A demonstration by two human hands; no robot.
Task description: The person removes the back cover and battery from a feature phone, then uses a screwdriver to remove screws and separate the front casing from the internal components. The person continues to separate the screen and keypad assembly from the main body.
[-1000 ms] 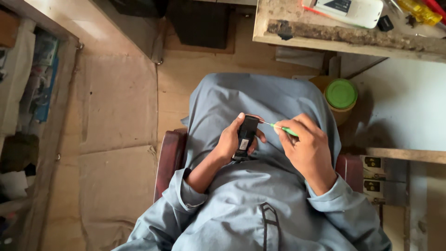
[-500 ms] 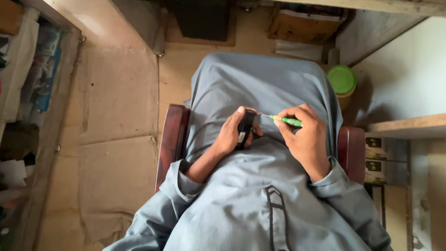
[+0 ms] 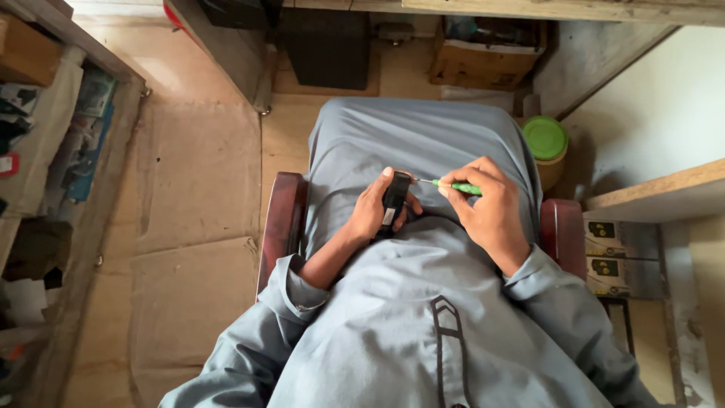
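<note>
Black casing: the small dark device (image 3: 394,204) stood nearly upright in the left hand (image 3: 371,214), over the lap and against the grey garment (image 3: 423,143), so that its upper end faced the tool.
Left-hand grip: the fingers were curled round the device's far side and the thumb lay along its near edge, pinching the body between them; this kept it from turning under side pressure.
Label patch: a pale rectangle showed on the device's lower face; its content was too small to make out.
Green-handled tool: the thin screwdriver (image 3: 451,186) lay almost level, its metal shaft pointing left, and its tip met the top corner of the device.
Right-hand grip: the right hand (image 3: 487,205) pinched the green handle between thumb and fingertips, fingers pressed together, the wrist resting on the lap for steadiness.
Working position: both hands were held low and close to the body, well clear of the wooden benches, which let the forearms brace against the torso.
Seat: the red-brown armrests (image 3: 281,219) flanked the lap on both sides.
Green-lidded jar: the round container (image 3: 545,143) stood on the floor just beyond the right hand, apart from it.
Floor covering: flattened cardboard (image 3: 189,189) lay to the left of the chair.
Right wall: printed boxes (image 3: 612,257) sat under a wooden shelf (image 3: 657,193).
</note>
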